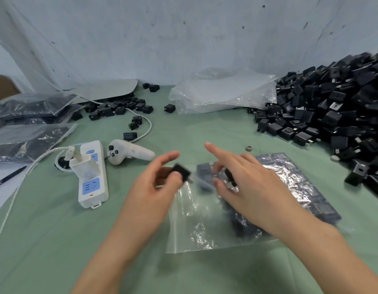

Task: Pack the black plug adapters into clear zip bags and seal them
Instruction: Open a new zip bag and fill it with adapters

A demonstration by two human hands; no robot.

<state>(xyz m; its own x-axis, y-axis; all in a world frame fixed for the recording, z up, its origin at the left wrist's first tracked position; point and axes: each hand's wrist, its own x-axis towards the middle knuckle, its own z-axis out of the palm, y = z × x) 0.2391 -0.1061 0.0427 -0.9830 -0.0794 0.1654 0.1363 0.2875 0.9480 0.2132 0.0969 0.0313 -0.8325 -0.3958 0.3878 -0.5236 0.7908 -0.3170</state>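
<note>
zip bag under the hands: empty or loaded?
Partly loaded. Dark adapters show through the zip bag beside the right hand; the rest of it is see-through, with nothing inside.

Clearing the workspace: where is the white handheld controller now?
Head view, left of centre: the white handheld controller lies on the green cloth, right of the white power strip, beyond the left hand.
</note>
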